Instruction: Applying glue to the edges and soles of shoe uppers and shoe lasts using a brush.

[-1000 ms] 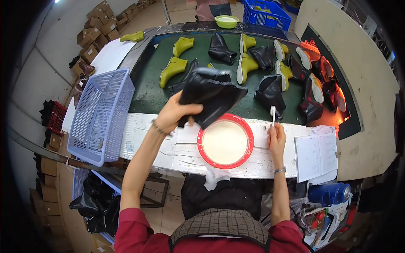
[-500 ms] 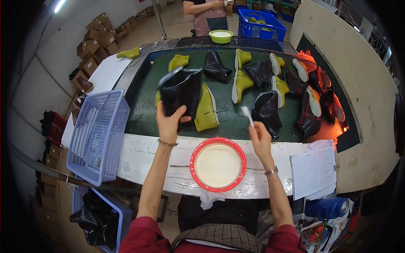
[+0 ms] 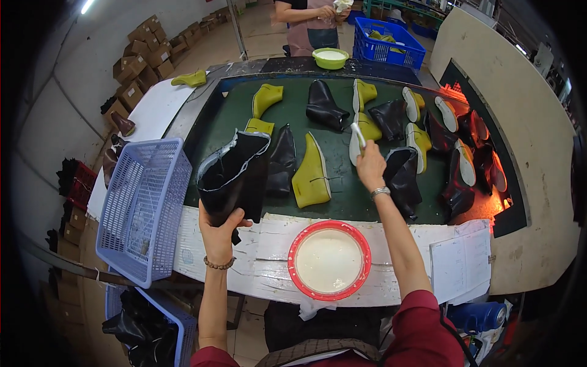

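Observation:
My left hand [image 3: 219, 231] grips a black boot upper [image 3: 235, 176] by its lower end and holds it upright at the near edge of the green belt [image 3: 342, 202]. My right hand [image 3: 370, 168] reaches out over the belt and holds a small white brush [image 3: 359, 136] with its tip up. The brush is beside a yellow-green boot with a white sole [image 3: 364, 131]. A red-rimmed bowl of white glue [image 3: 329, 260] sits on the white ledge [image 3: 269, 244] between my arms.
Several black and yellow-green boots lie on the belt, with an orange glow [image 3: 489, 183] at its right end. A lavender plastic basket [image 3: 143, 208] stands at left. Papers [image 3: 461, 269] lie at right. Another person [image 3: 312, 24] stands at the far end by a green bowl [image 3: 330, 58] and a blue crate [image 3: 388, 43].
My left hand has swung the black boot upper from over the bowl to the left and stood it upright. My right hand has moved from the bowl's rim out over the belt with the brush.

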### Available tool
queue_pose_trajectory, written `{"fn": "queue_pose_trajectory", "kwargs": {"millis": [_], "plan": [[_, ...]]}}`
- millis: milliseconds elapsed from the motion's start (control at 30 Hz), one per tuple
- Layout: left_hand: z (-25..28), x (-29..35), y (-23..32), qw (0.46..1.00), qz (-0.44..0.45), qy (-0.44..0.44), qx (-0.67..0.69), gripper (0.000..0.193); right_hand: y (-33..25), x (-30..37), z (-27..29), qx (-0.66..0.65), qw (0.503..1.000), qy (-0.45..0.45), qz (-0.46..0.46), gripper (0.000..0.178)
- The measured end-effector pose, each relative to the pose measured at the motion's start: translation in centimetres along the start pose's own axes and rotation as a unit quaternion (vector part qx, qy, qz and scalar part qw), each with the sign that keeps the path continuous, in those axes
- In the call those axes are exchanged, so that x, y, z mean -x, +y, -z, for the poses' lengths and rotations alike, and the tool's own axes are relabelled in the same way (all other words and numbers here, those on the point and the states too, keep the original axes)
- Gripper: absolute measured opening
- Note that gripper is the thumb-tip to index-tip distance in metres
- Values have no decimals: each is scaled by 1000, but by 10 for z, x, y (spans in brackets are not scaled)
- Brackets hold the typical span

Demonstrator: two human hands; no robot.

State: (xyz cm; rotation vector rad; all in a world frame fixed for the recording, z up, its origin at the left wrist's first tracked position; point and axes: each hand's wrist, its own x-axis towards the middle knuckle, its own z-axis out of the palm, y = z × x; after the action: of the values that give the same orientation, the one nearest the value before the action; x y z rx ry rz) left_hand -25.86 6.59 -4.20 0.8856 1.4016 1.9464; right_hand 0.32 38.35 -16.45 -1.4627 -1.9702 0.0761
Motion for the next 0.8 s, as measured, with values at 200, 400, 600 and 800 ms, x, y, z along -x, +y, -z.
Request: {"fn": "queue_pose_trajectory", "kwargs": {"millis": [200,400,600,800], "plan": [[5,1,1,1000,8,14,9,56,13,2,3,-91,994,-49,-41,32],[7,3,1,1000,11,14,3,57,-34,36,-27,-336,880,-316,-113,67],[-50,-15,7,998,9,-63,-13,51,-49,30,-19,-428,835,-319,-135,61],[-133,-58,-51,980,26,-177,-85,57,20,64,86,-440,880,-99,-151,35]]}}
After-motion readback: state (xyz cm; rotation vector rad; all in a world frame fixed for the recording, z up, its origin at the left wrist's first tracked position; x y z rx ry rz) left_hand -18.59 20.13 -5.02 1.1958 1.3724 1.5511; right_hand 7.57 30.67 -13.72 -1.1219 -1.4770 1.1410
